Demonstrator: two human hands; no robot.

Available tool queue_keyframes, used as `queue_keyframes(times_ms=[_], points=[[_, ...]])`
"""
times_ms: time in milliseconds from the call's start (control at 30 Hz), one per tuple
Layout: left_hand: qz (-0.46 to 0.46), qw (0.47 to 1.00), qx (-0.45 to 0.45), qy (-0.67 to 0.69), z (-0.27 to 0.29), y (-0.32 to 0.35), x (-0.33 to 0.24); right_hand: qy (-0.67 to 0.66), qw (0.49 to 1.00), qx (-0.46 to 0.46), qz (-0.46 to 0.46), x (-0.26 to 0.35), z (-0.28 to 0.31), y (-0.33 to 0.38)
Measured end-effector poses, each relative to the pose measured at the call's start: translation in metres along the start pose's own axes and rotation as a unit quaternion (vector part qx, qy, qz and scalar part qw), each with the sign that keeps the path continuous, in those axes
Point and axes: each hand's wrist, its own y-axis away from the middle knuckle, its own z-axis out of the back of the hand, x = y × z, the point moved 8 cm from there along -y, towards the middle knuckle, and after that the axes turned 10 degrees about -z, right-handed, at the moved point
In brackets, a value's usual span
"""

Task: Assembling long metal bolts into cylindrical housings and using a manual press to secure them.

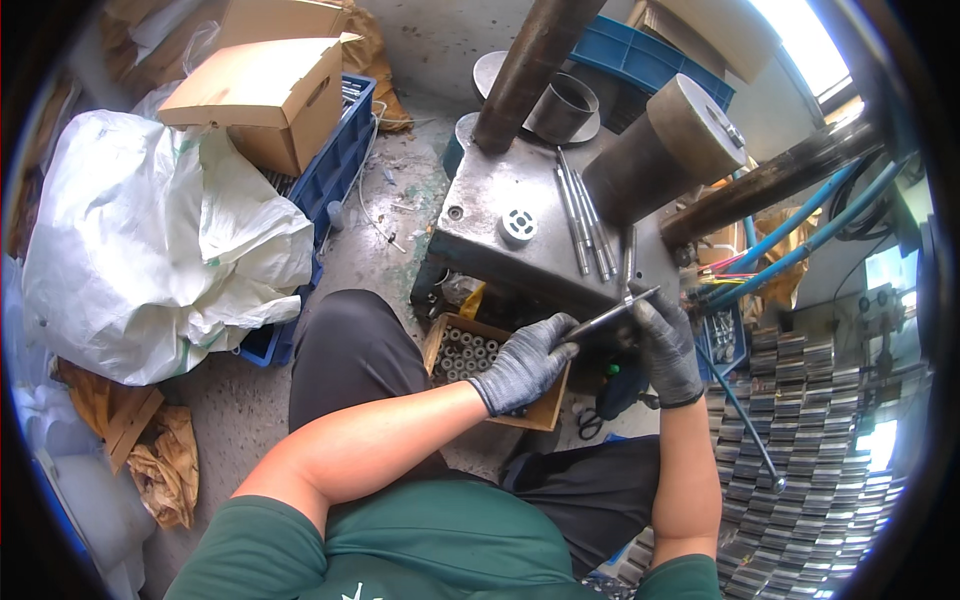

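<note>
Both hands wear dark grey work gloves. My left hand is closed around the near end of a thin, shiny metal rod, which slants up to the right. Beside the rod's far end, my right hand is closed, its thumb and fingers pinching the rod near a collar. Just beyond the hands is a heavy steel press table. Several similar metal rods lie on it, along with a small round slotted disc. Below my left hand, a wooden box holds many small ring-shaped metal parts.
Thick steel columns and a large cylinder rise from the table. A white sack, a cardboard box and a blue crate stand left. Stacked metal parts and blue hoses are on the right.
</note>
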Motion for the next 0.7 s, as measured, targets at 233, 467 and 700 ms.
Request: queue_keyframes(times_ms=[233,467,700], points=[[-0.009,1.0,0.021,-0.018,0.0,-0.001,-0.008,-0.016,1.0,0.022,0.015,-0.004,0.006,0.0],[-0.027,0.999,0.023,0.009,-0.003,0.001,-0.009,0.016,0.999,0.018,0.03,0.005,0.001,0.01],[-0.04,0.998,0.032,0.041,-0.007,-0.001,-0.009,0.022,0.999,0.037,0.004,-0.006,-0.002,0.006]])
